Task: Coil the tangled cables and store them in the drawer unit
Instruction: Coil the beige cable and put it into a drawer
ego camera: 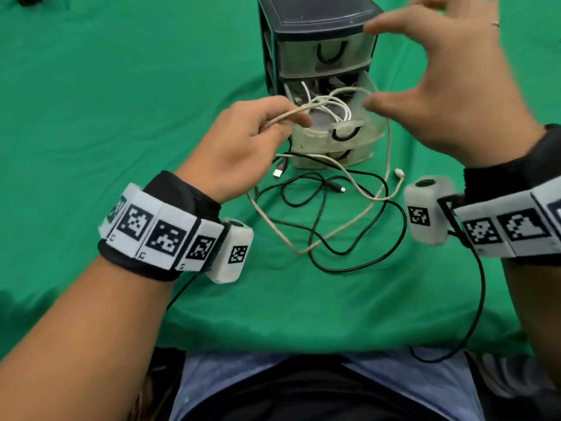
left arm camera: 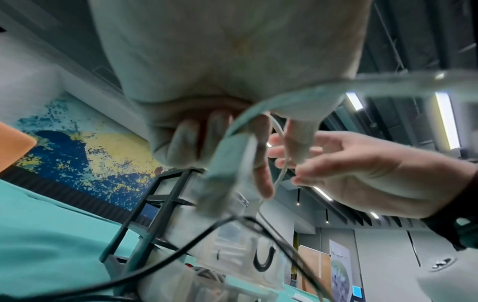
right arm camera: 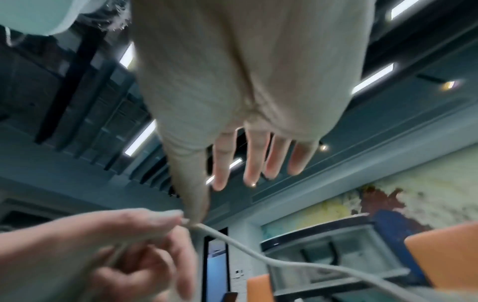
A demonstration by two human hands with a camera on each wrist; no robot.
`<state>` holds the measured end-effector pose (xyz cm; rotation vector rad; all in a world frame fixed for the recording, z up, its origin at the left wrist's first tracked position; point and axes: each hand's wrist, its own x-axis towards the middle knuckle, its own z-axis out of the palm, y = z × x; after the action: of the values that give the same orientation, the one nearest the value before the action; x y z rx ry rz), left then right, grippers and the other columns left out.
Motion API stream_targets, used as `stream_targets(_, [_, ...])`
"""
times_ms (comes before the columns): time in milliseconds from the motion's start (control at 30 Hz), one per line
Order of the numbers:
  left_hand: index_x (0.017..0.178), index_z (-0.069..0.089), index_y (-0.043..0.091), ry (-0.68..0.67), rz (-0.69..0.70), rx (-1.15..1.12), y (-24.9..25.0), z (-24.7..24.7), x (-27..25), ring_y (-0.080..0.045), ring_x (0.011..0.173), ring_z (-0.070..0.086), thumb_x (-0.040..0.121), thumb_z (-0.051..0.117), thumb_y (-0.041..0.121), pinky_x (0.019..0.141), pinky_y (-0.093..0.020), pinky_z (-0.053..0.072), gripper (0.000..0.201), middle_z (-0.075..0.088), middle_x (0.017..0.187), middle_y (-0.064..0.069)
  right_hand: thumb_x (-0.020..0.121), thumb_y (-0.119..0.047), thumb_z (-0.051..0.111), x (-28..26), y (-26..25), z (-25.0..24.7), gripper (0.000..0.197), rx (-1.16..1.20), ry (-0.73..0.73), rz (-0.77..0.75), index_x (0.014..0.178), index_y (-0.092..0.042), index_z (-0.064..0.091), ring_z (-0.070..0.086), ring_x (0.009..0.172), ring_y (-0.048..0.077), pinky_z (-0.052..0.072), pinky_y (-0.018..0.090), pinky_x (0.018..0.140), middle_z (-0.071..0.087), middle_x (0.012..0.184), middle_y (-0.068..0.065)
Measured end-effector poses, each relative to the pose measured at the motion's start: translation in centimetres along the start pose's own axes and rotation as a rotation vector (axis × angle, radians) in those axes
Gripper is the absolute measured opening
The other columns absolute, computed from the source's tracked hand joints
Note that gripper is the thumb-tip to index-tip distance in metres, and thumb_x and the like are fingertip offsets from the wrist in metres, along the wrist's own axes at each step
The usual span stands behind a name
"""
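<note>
A beige braided cable (ego camera: 389,147) runs from my left hand (ego camera: 291,120), which pinches it in curled fingers, in an arc to my right thumb (ego camera: 373,101), then drops to the table. My right hand (ego camera: 372,65) is raised in front of the drawer unit (ego camera: 318,16) with straight, spread fingers; only the thumb tip (right arm camera: 194,204) touches the cable (right arm camera: 248,251). The rest of the beige cable lies tangled with a black cable (ego camera: 403,220) on the green cloth. The middle drawer (ego camera: 346,129) is pulled out and holds white cables (ego camera: 334,110).
A USB plug (ego camera: 277,172) and a small white plug (ego camera: 399,172) lie on the cloth in front of the unit. The top drawer (ego camera: 321,53) is closed. Green cloth (ego camera: 121,101) stretches away to the left. A black lead (ego camera: 479,284) hangs from my right wrist.
</note>
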<state>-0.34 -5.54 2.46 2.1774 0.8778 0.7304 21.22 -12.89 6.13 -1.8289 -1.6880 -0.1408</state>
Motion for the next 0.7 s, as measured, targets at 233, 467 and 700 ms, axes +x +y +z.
stream_targets(233, [0.059, 0.058, 0.011, 0.156, 0.121, 0.089, 1.1, 0.7, 0.2, -0.005, 0.043, 0.032, 0.090, 0.062, 0.042, 0.046, -0.016, 0.020, 0.045, 0.039, 0.043, 0.010, 0.088, -0.024, 0.060, -0.8, -3.3, 2.2, 0.030, 0.197, -0.353, -0.215, 0.117, -0.025, 0.067, 0.064, 0.088, 0.005, 0.051, 0.030, 0.081, 0.071, 0.096, -0.009])
stream_targets(467, [0.063, 0.048, 0.014, 0.059, 0.070, -0.133, 0.7, 0.8, -0.2, -0.024, 0.043, 0.052, 0.092, 0.059, 0.041, 0.046, -0.031, 0.044, 0.041, 0.049, 0.047, -0.003, 0.088, -0.037, 0.072, -0.5, -2.3, 1.3, 0.027, 0.438, -0.181, -0.022, 0.087, -0.010, 0.076, 0.042, 0.057, 0.002, 0.035, 0.021, 0.052, 0.063, 0.068, 0.006])
stream_targets(700, [0.082, 0.049, 0.010, -0.037, 0.068, -0.264, 1.0, 0.8, -0.8, -0.023, 0.054, 0.054, 0.099, 0.048, 0.023, 0.051, -0.025, 0.044, 0.021, 0.053, 0.064, -0.009, 0.087, -0.033, 0.074, -0.5, -1.5, 0.5, 0.026, 0.496, -0.098, 0.047, 0.085, -0.008, 0.071, 0.038, 0.044, -0.001, 0.027, 0.008, 0.046, 0.050, 0.045, -0.018])
